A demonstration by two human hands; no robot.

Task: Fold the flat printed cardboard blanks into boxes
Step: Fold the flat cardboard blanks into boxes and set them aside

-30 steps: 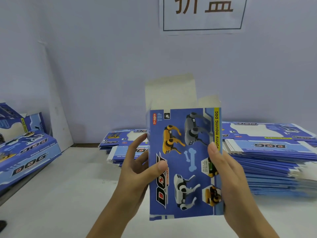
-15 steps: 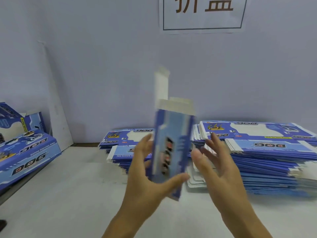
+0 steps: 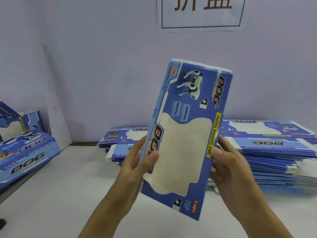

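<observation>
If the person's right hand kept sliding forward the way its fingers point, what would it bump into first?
Probably the stack of flat blanks on the table behind the box. The right hand points up and away toward it, though depth is hard to judge here.

Single view, worn on the head, looking forward and slightly down from close range. Near enough to fill the lower middle with the left hand (image 3: pixel 137 165) and right hand (image 3: pixel 228 167), forearms running off the bottom edge. Beyond the hands, facing a pale wall (image 3: pixel 106 66) head-on, with the white desk (image 3: pixel 60 194) spreading below and to both sides. Wide-angle bending at the edges.
</observation>
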